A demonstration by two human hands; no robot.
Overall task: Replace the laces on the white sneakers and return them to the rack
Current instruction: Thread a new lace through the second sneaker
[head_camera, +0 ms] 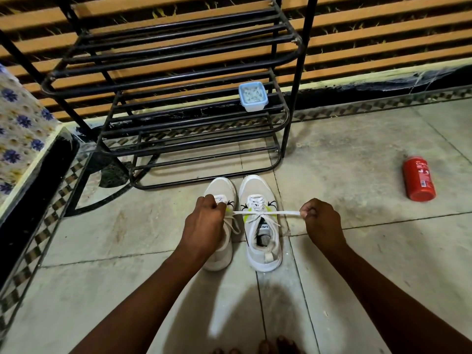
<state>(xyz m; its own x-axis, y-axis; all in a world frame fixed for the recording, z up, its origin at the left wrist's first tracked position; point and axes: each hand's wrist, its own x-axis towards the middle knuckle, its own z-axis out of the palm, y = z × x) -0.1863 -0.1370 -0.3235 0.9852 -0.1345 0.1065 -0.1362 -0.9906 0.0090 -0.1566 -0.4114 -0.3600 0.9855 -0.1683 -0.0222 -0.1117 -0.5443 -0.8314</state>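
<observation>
Head cam looking straight down at the floor. So, a pair of white mesh sneakers with black and lime accents is parked side by side on the grey tiled floor point(357, 149), toes pointing at the far wall, right in front of the black metal tube shoe rack point(178, 72).

The right-hand sneaker point(264, 251) is laced up through its eyelets, and the flat white lace point(270, 213) is stretched taut, left to right, across the top of the tongue. The left hand point(204, 221) has its fingers curled tight, pinching one end of that lace; it sits over the left-hand sneaker point(219, 186) and covers most of its middle. The right hand point(320, 221) is out to the right of the shoes, fingers also curled in, pinching the other end between thumb and fingertips. Both hands are about level with each other.

Other stuff: a small pale blue plastic tub point(252, 96) with something whitish inside sits on a low shelf of the rack, towards its right end. A red cylindrical can point(419, 178) lies on its side on the floor, well off to the right. Bare toes point(281, 347) peek in at the near edge.
</observation>
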